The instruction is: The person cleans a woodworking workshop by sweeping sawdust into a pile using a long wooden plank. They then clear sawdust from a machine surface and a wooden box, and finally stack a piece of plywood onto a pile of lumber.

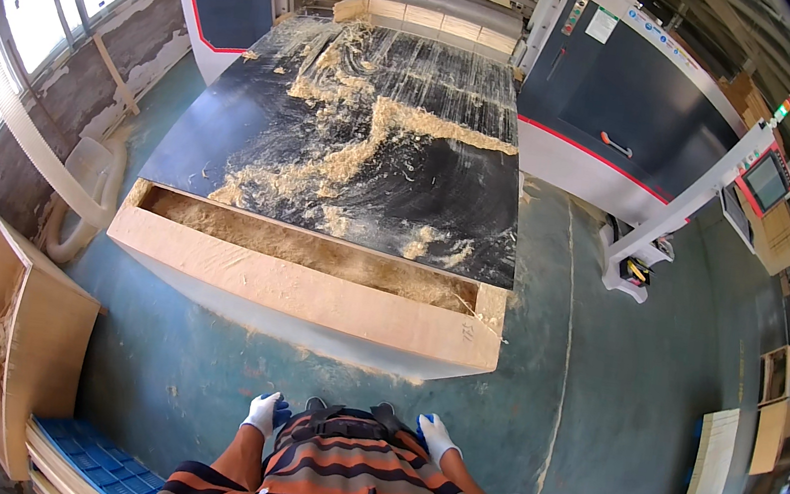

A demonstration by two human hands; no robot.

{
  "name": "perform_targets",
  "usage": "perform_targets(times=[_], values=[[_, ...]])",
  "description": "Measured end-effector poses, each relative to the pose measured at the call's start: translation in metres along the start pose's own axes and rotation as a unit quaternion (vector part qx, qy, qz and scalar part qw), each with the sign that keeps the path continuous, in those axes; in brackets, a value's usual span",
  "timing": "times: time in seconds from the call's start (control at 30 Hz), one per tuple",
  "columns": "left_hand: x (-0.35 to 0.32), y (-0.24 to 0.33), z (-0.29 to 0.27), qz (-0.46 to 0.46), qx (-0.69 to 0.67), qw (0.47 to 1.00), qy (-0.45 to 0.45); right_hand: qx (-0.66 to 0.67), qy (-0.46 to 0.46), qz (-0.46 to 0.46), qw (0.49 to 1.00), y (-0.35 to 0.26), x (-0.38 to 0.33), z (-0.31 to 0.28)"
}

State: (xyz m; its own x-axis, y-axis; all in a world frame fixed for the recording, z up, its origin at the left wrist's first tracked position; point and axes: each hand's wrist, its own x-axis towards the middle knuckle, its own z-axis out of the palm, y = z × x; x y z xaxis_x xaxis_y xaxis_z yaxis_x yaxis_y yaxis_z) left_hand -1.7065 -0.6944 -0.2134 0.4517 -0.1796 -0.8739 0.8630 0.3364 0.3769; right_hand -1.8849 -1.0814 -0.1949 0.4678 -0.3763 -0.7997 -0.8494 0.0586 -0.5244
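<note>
My left hand [267, 413], in a white glove with blue on the palm side, hangs beside my left hip. On the other side my right hand [436, 437], gloved alike, hangs by my right hip. Both look loosely open, and nothing shows in them. Ahead of them, apart from both, stands a wooden trough [300, 279] with sawdust inside, at the near end of a machine table. The black tabletop [465, 181] carries streaks and heaps of pale sawdust [359, 146]. Several pale wood pieces [422, 20] sit under the rollers at its far end.
Dark machine housings [628, 98] flank the table's far end. A control screen [766, 181] stands on a post at right. A ribbed hose [24, 119] runs along the left wall. Near left are an open wooden box [49, 340] and a blue plastic pallet [97, 463].
</note>
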Motion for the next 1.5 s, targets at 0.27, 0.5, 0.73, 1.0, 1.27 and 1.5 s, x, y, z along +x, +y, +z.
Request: perform_targets(times=[0.27, 0.5, 0.73, 1.0, 1.27, 1.5], values=[[-0.017, 0.000, 0.017, 0.008, 0.050, 0.998, 0.030, -0.003, 0.014, -0.010, 1.000, -0.010, -0.009, 0.001], [0.008, -0.012, -0.011, 0.010, 0.044, 0.999, 0.014, -0.027, 0.016, -0.014, 0.999, 0.000, 0.002, 0.002], [0.015, -0.014, -0.008, 0.003, 0.038, 0.999, 0.006, -0.048, 0.002, -0.012, 0.999, 0.002, 0.006, -0.003], [0.000, -0.007, 0.001, -0.001, 0.034, 0.999, 0.007, -0.011, -0.009, -0.008, 1.000, 0.005, 0.005, -0.003], [-0.024, 0.011, 0.023, 0.046, 0.018, 0.998, 0.028, 0.091, 0.017, -0.032, 0.995, -0.012, -0.024, -0.001], [-0.019, 0.027, 0.056, 0.059, -0.016, 0.997, 0.039, 0.176, 0.039, -0.014, 0.983, -0.027, -0.051, -0.020]])
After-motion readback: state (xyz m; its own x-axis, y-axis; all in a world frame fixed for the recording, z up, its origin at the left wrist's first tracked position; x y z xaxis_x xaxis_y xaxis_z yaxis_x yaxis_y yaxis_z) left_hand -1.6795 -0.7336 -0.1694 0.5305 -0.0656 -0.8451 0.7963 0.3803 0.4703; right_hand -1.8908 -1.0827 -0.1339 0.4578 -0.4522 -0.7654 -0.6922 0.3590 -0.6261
